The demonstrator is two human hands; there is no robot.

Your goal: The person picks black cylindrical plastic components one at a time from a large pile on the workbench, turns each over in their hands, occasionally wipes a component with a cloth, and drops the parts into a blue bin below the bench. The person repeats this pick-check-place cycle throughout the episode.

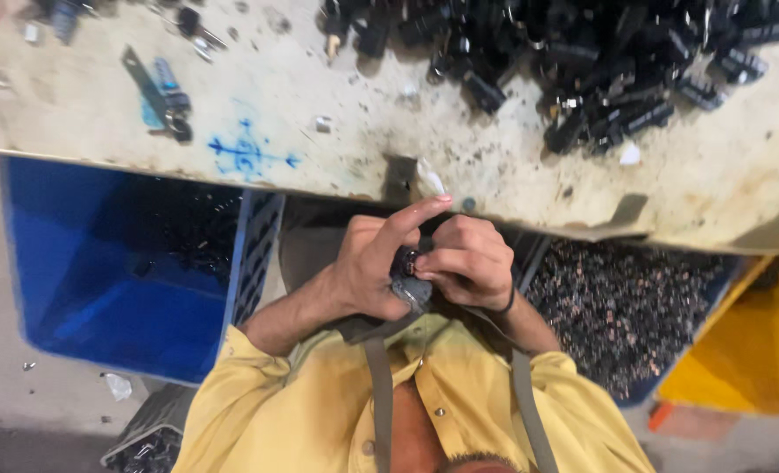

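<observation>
below the scuffed bench [319,166], both hands [424,263] pinch a small metal part [409,278].

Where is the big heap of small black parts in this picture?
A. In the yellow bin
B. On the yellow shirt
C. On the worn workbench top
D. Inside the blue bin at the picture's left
C: the heap of black parts lies on the pale, stained workbench, above both hands.

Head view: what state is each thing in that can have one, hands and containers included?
Left hand: closed on the small metal part, index finger stretched out.
Right hand: pinching the same part.
Small metal part: held between both hands, mostly hidden.
Blue crate: nearly empty.
Bin of small parts: full.
Pile of black parts: loose on the workbench.
</observation>
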